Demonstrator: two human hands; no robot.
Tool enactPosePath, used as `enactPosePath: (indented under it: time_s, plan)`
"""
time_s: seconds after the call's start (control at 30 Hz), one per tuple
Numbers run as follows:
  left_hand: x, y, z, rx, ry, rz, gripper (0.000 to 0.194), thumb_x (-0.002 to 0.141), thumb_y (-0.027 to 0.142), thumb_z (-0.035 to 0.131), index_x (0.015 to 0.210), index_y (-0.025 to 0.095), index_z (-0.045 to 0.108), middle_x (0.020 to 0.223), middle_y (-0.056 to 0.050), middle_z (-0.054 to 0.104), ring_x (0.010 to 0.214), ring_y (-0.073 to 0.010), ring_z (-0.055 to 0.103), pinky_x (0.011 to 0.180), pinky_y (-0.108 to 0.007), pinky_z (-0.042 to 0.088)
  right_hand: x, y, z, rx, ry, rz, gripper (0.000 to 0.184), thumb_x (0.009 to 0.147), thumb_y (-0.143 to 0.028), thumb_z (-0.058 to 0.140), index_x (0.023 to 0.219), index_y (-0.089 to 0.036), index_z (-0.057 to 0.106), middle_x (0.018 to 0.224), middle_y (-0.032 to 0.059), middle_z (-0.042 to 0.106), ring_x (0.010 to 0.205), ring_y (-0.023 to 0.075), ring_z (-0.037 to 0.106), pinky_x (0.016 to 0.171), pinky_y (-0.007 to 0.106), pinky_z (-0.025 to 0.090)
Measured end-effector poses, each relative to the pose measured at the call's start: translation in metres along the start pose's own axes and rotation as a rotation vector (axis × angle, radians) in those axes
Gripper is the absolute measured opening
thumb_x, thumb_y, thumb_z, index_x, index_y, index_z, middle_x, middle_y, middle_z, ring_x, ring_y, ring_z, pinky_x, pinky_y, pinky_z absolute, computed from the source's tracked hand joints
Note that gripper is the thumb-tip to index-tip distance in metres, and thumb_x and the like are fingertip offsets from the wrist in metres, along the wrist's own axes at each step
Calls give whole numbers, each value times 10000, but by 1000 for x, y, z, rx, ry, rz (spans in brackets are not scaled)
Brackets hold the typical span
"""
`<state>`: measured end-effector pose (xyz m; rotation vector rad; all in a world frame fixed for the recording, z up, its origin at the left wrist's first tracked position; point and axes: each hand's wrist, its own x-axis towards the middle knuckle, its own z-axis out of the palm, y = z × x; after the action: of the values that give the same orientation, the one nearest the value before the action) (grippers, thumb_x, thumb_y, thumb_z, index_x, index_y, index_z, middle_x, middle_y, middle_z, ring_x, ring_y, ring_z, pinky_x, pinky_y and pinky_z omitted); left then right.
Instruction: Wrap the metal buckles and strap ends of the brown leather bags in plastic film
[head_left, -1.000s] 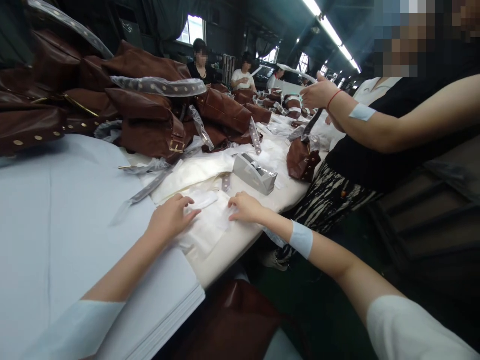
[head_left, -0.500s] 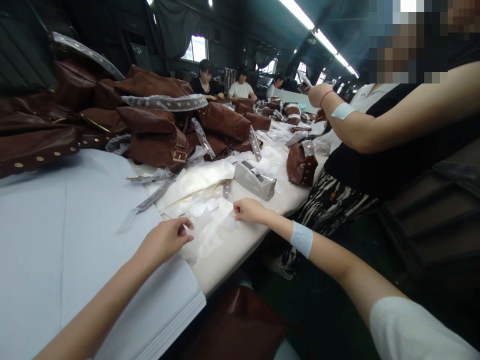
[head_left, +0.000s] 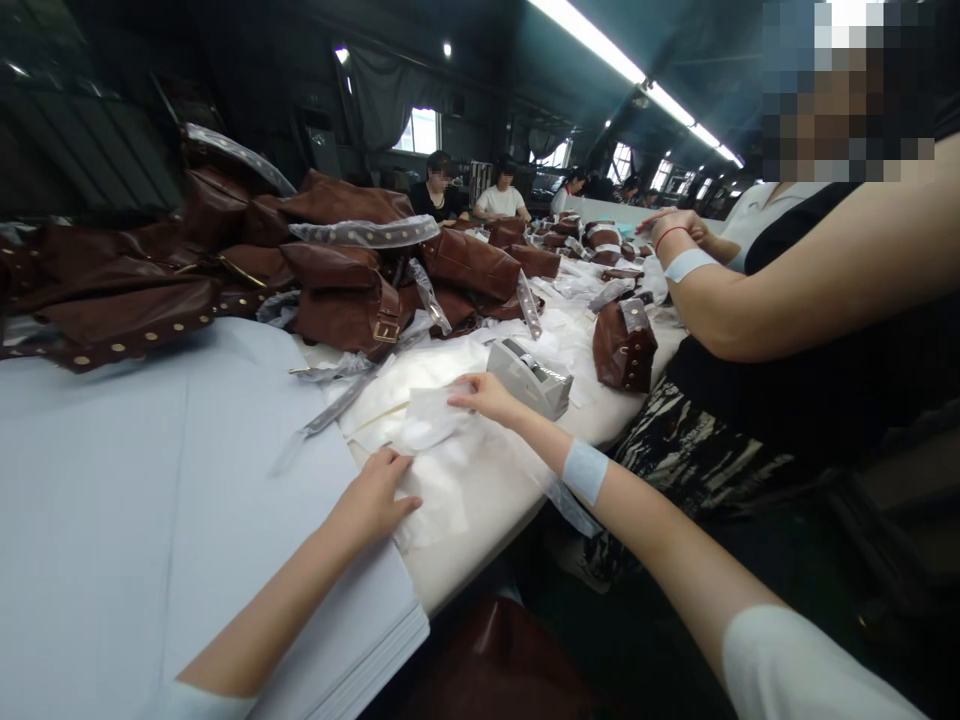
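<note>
Pale blue paper, a thick squared stack point(head_left: 127, 500), covers the near left end of a long white worktable point(head_left: 480, 570). Brown leather handbags point(head_left: 352, 310), heaped in a mound along the far side of the table, some with brass studs and buckles. Straps sleeved in dotted clear plastic point(head_left: 365, 232), draped over the heap. Co-worker point(head_left: 817, 340), standing at right: black top, black-and-white patterned skirt, bare arms reaching along the table, a red thread on one wrist. Two seated workers point(head_left: 472, 198), farther off beyond the bags. Small brown leather bag point(head_left: 624, 345), upright on the table near the co-worker. Grey tape dispenser point(head_left: 529, 378), on the table just beyond the work area, close to the small bag.

Thin white sheets point(head_left: 431, 420), loose and overlapping on the table, between the blue stack and the tape dispenser. Left hand point(head_left: 373, 500): fingers open, spread and lying flat on the sheets, the palm just beside the blue stack, no grip visible. Right hand point(head_left: 487, 397): fingers extended and slightly curved, tips on the top sheet; cannot tell whether they pinch it. Pale blue cuff point(head_left: 585, 471), around the right forearm above the wrist.
</note>
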<state>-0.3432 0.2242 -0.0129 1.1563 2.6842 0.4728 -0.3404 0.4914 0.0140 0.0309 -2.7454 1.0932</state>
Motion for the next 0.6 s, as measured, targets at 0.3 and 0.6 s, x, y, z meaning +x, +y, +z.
enactPosePath:
  time_s: [0.3,0.6]
  plan:
    - [-65,12,-21,-120,166,-82,565,901,514,519,1333,164,623,1426,-154,599,1330,-351,559,1146,-513,453,22,-3,39,-168,106,-20,231,911,-319,726,1080,-168,769,1128,110,743,990,213,669,920,310,482]
    - [-196,90,61,-618,-133,-137,352,935,516,539,1161,311,716,1167,-44,713,1062,-238,687,904,-342,583,10,8,22,-166,27,97,182,930,-260,685,1020,-130,774,971,37,749,939,165,659,921,277,462]
